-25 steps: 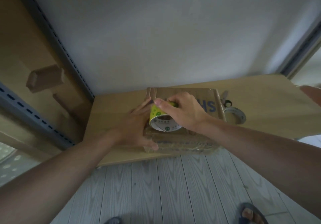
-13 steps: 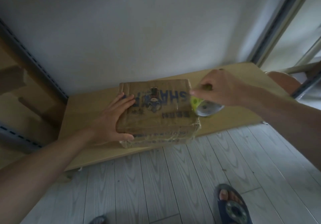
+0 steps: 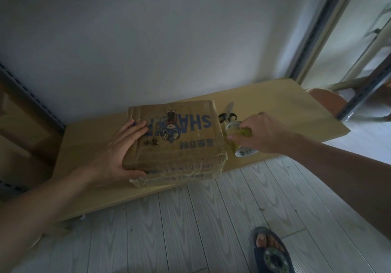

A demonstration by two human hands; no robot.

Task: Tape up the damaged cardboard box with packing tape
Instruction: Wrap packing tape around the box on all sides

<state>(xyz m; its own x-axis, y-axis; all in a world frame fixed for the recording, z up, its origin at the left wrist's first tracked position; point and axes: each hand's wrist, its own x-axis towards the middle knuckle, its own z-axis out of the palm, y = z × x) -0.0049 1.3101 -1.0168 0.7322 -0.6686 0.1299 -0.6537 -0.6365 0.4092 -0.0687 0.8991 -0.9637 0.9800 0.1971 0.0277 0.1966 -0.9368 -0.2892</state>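
The cardboard box (image 3: 179, 137) is lying on the low wooden tabletop (image 3: 275, 103) against the wall, its near edge wrapped in clear tape. The left hand (image 3: 118, 152) is pressing flat on the box's left end, fingers straight, thumb on the near side. The right hand (image 3: 262, 133) is gripping the packing tape roll (image 3: 243, 145) just beside the box's right edge, a strip stretching back onto the top. Scissors (image 3: 227, 115) are lying behind the roll.

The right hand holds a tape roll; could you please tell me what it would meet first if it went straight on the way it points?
The right hand, gripping the tape roll, points left toward the cardboard box; it would probably meet the box's right edge first, though depth is unclear.
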